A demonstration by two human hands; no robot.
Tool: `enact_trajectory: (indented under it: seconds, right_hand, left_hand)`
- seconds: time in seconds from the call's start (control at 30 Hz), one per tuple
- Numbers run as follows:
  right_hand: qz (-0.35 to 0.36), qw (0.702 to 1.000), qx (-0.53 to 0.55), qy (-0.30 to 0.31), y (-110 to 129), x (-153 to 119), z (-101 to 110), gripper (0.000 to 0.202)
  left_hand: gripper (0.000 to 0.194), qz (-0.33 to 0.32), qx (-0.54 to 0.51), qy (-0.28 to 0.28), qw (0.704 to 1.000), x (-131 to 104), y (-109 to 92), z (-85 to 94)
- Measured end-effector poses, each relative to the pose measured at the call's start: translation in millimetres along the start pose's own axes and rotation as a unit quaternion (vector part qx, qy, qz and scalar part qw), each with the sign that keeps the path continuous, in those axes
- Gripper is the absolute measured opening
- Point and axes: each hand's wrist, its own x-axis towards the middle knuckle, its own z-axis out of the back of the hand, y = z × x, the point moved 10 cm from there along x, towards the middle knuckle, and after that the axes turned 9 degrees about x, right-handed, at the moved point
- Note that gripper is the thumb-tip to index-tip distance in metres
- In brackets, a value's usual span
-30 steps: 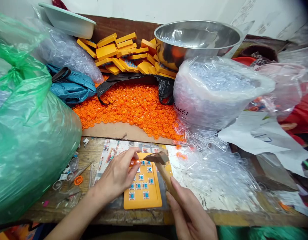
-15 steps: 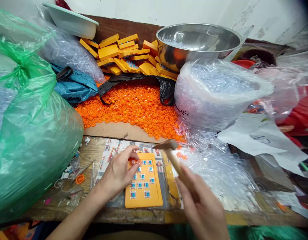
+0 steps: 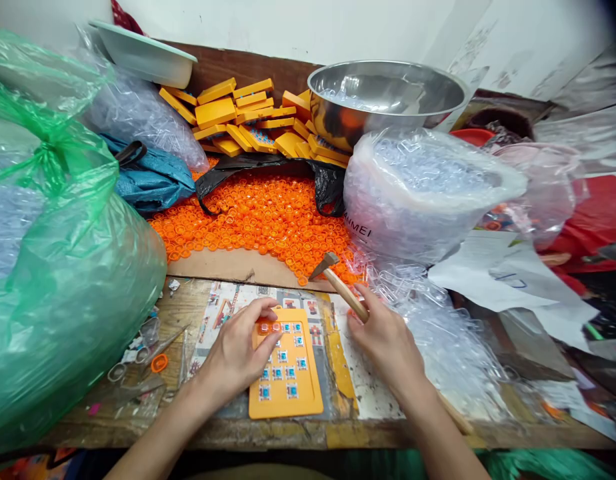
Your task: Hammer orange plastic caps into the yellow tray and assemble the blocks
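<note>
A yellow plastic panel (image 3: 308, 373) lies on the bench before me, bearing several small square switches with blue centres. Two orange caps (image 3: 269, 327) sit side by side in its top row. My left hand (image 3: 241, 343) rests over the panel's left edge, thumb and forefinger apart around the caps, hiding some switches. In my right hand (image 3: 388, 343) is a hammer (image 3: 345, 292), gripped by its wooden handle, with the head raised beyond the panel's upper right corner. Behind the panel spreads a heap of loose orange caps (image 3: 258, 220).
A green plastic bag (image 3: 88, 300) bulges at left. Stacked yellow panels (image 3: 215, 113) lie at the back beside a steel bowl (image 3: 388, 110). At right, a white bag (image 3: 413, 207) stands behind spilled clear plastic pieces (image 3: 448, 347). Tweezers (image 3: 171, 340) and scraps lie on the left.
The hammer has moved up and away from the panel, its head now near the orange heap. My left thumb and forefinger have parted around the caps.
</note>
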Motion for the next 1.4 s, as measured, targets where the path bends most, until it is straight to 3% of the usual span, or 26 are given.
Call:
enact_trajectory:
  seconds: [0.17,0.27,0.3,0.4,0.5,0.57,0.63,0.67,0.7,0.8,0.87,0.97,1.1,1.27,1.4]
  right_hand:
    - [0.006,0.991,0.131,-0.009,0.2,-6.3,11.2,0.059]
    - [-0.007,0.956,0.285,0.064,16.1,-22.6,5.9,0.064]
    - [-0.032,0.927,0.359,0.101,21.0,-30.1,0.3,0.065]
    - [-0.116,0.804,0.549,0.198,34.3,-54.8,-20.6,0.066]
    - [-0.165,0.708,0.636,0.259,40.6,-73.6,-41.8,0.061]
    - [-0.2,0.657,0.674,0.272,40.0,-82.3,-55.4,0.062]
    - [-0.225,0.634,0.688,0.272,40.6,-88.6,-64.6,0.063]
    - [-0.225,0.644,0.682,0.262,40.6,-89.6,-65.2,0.062]
    - [-0.215,0.673,0.666,0.239,39.0,-88.4,-61.9,0.059]
    - [-0.15,0.819,0.544,0.1,23.7,-80.3,-29.5,0.049]
    - [-0.094,0.898,0.43,0.011,13.4,-80.4,-4.2,0.047]
    - [0.028,0.959,0.28,-0.024,12.2,-88.4,10.5,0.044]
    - [0.191,0.966,0.173,0.03,31.3,-107.7,-1.5,0.05]
    - [0.254,0.947,0.197,-0.031,49.6,-115.3,15.8,0.065]
    - [0.242,0.958,0.153,0.018,45.9,-116.0,-1.1,0.061]
  left_hand:
    - [0.027,-0.152,0.051,-0.144,0.977,-15.1,-50.6,19.6]
    - [0.032,-0.202,-0.009,-0.169,0.965,-18.4,-79.3,14.1]
    - [0.035,-0.207,-0.034,-0.171,0.963,-17.5,-86.1,11.4]
    - [0.04,-0.227,-0.086,-0.192,0.951,-18.1,-101.0,10.5]
    - [0.041,-0.252,-0.096,-0.201,0.942,-24.4,-107.6,14.3]
    - [0.043,-0.263,-0.091,-0.186,0.942,-28.5,-106.7,15.3]
    - [0.043,-0.263,-0.087,-0.172,0.946,-30.6,-100.0,16.4]
    - [0.044,-0.256,-0.082,-0.167,0.949,-30.2,-94.3,16.9]
    - [0.045,-0.242,-0.073,-0.163,0.954,-28.2,-86.5,17.1]
    - [0.049,-0.152,-0.032,-0.134,0.979,-13.2,-54.1,11.8]
    - [0.05,-0.091,-0.004,-0.081,0.993,-1.8,-35.0,0.2]
    - [0.049,-0.056,0.025,-0.012,0.998,6.7,-25.5,-17.0]
    - [0.049,-0.02,0.002,-0.016,1.0,6.9,-20.8,-19.8]
    - [0.049,0.019,-0.039,-0.028,0.999,4.2,-9.4,-19.3]
    - [0.046,0.056,-0.053,-0.031,0.997,6.4,-1.6,-19.0]
